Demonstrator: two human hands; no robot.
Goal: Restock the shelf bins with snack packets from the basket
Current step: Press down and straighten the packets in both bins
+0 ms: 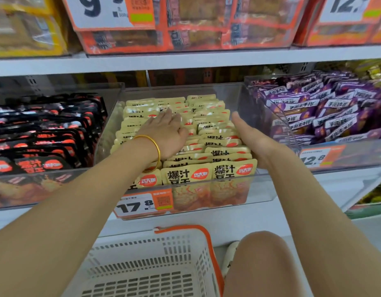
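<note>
A clear plastic bin (245, 97) on the middle shelf holds rows of pale yellow snack packets (213, 133) standing upright. My left hand (168, 133), with a gold bangle on the wrist, lies flat on top of the left and middle rows, fingers spread. My right hand (251, 140) rests edge-on against the right side of the packets, inside the bin's right wall, fingers straight. Neither hand grips a packet. A white plastic basket (155, 266) with an orange handle sits below the shelf; no packets show in the part I can see.
A bin of black packets (44, 133) stands to the left and a bin of purple packets (326, 108) to the right. Orange packages (198, 24) fill the shelf above. A price tag (142, 204) hangs on the yellow bin's front. A bare knee (264, 264) is beside the basket.
</note>
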